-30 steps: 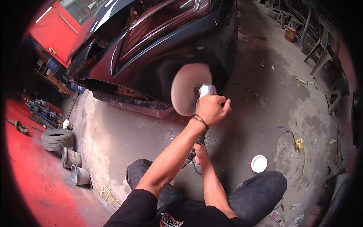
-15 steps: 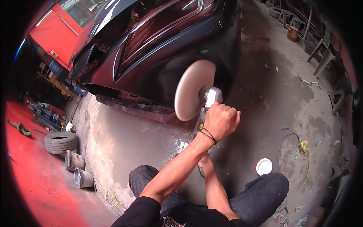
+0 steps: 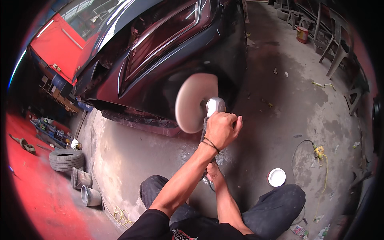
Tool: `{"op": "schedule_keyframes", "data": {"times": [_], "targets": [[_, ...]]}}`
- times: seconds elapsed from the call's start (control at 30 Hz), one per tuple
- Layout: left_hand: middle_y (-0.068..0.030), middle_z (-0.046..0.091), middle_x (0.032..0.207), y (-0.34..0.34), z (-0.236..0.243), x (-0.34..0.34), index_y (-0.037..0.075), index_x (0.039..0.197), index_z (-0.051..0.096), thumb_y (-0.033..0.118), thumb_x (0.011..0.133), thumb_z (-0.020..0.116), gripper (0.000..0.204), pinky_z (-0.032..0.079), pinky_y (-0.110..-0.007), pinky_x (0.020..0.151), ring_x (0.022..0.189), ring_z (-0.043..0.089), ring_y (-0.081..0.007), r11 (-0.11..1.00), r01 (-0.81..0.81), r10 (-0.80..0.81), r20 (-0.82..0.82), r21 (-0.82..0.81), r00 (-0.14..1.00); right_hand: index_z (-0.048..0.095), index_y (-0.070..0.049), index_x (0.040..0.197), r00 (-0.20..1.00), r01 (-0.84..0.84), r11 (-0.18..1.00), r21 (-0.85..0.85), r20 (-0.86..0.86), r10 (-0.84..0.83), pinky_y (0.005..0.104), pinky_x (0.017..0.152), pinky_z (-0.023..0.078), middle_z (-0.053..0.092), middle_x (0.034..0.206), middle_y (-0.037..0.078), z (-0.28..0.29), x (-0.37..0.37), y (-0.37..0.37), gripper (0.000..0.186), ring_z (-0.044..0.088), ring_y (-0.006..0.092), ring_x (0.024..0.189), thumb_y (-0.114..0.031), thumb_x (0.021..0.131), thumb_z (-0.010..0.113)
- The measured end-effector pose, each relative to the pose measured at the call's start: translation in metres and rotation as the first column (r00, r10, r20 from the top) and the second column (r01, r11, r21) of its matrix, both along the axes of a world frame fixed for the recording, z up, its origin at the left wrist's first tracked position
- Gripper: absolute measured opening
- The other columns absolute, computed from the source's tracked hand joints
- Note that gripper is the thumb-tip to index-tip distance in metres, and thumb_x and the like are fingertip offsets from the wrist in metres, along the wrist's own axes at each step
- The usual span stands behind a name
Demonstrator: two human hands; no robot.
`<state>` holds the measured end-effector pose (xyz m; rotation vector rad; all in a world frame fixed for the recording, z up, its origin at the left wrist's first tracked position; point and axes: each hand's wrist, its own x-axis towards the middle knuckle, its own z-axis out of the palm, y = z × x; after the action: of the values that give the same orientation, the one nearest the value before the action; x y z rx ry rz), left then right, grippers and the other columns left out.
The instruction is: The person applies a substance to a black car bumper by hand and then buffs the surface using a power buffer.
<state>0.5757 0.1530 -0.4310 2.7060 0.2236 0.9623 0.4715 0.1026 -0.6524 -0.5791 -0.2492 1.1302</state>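
My left hand (image 3: pixel 222 130), a dark band at its wrist, is closed around the front of a polisher (image 3: pixel 215 105) just behind its silver head. Lower down, my right hand (image 3: pixel 213 171) grips the rear of its body, partly hidden behind my left forearm. The polisher's large pale round pad (image 3: pixel 192 104) stands nearly on edge and is blurred, as if spinning. It lies against or just in front of a glossy dark car body panel (image 3: pixel 160 90); I cannot tell whether they touch. A dark cord loops below my right hand.
A white-topped tub (image 3: pixel 277 177) stands by my right knee. Further right are a yellow power connector (image 3: pixel 319 152) with its cord and plastic chairs (image 3: pixel 334 44). A tyre (image 3: pixel 66 160) and two buckets (image 3: pixel 91 196) stand at the left, near a coiled yellow cord (image 3: pixel 122 216).
Both hands and the polisher have shifted a little left and down in the picture, and the pad has moved along the panel. The view has also shifted slightly. Both grips stay the same.
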Motion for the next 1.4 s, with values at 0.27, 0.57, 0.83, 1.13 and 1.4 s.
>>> {"op": "schedule_keyframes", "data": {"times": [0.27, 0.57, 0.83, 1.13, 1.4], "targets": [[-0.0069, 0.063, 0.064, -0.004, 0.066, -0.005, 0.008, 0.071, 0.07, 0.013, 0.091, 0.087, 0.027, 0.051, -0.041, 0.063, 0.059, 0.063, -0.0268, 0.974, 0.221, -0.226, 0.116, 0.058, 0.967, 0.056, -0.016, 0.156, 0.971, 0.182, 0.981, 0.07, 0.144, -0.191, 0.039, 0.109, 0.054, 0.067, 0.141, -0.002, 0.03, -0.001, 0.029, 0.078, 0.064, 0.0157, 0.129, -0.054, 0.096, 0.089], [-0.0068, 0.053, 0.054, -0.004, 0.049, -0.01, 0.009, 0.06, 0.055, 0.01, 0.088, 0.083, 0.04, 0.046, -0.042, 0.055, 0.051, 0.058, -0.0274, 0.985, 0.155, -0.168, 0.232, 0.074, 0.958, 0.04, -0.015, 0.171, 0.989, -0.014, 0.979, 0.202, -0.141, 0.043, 0.0439, 0.124, 0.045, 0.051, 0.166, 0.002, -0.081, -0.053, 0.046, 0.083, 0.049, 0.0199, 0.151, -0.049, 0.106, 0.078], [-0.0146, 0.073, 0.115, 0.003, 0.034, -0.135, 0.004, 0.119, 0.074, 0.016, 0.085, 0.092, 0.041, 0.052, -0.044, 0.099, 0.111, 0.07, -0.0316, 0.994, -0.108, 0.103, 0.277, 0.006, 0.955, 0.054, -0.011, 0.154, 0.711, 0.083, 0.983, 0.164, -0.701, 0.057, 0.0384, 0.104, 0.055, 0.064, 0.136, 0.002, 0.088, -0.071, 0.021, 0.062, 0.064, 0.0167, 0.121, -0.039, 0.105, 0.081], [-0.0079, 0.075, 0.106, 0.052, -0.044, -0.183, -0.002, 0.125, 0.069, 0.038, 0.08, 0.101, 0.068, 0.06, -0.034, 0.088, 0.094, 0.071, -0.0165, 0.303, -0.388, -0.037, -0.418, -0.87, 0.908, 0.068, -0.007, 0.125, 0.998, -0.06, 0.997, -0.047, -0.021, 0.059, 0.0346, 0.075, 0.059, 0.072, 0.096, 0.005, 0.043, -0.073, 0.012, 0.045, 0.073, 0.0175, 0.084, -0.028, 0.087, 0.084], [-0.0076, 0.075, 0.108, 0.048, -0.064, -0.131, -0.003, 0.125, 0.072, 0.032, 0.079, 0.096, 0.062, 0.059, -0.036, 0.091, 0.097, 0.07, -0.0157, 0.361, -0.315, -0.116, -0.377, -0.878, 0.919, 0.071, -0.009, 0.101, 0.987, 0.0, 0.995, -0.101, -0.16, -0.016, 0.0348, 0.065, 0.056, 0.066, 0.08, 0.004, 0.053, -0.031, -0.004, 0.019, 0.067, 0.0184, 0.069, -0.021, 0.088, 0.078]]}}
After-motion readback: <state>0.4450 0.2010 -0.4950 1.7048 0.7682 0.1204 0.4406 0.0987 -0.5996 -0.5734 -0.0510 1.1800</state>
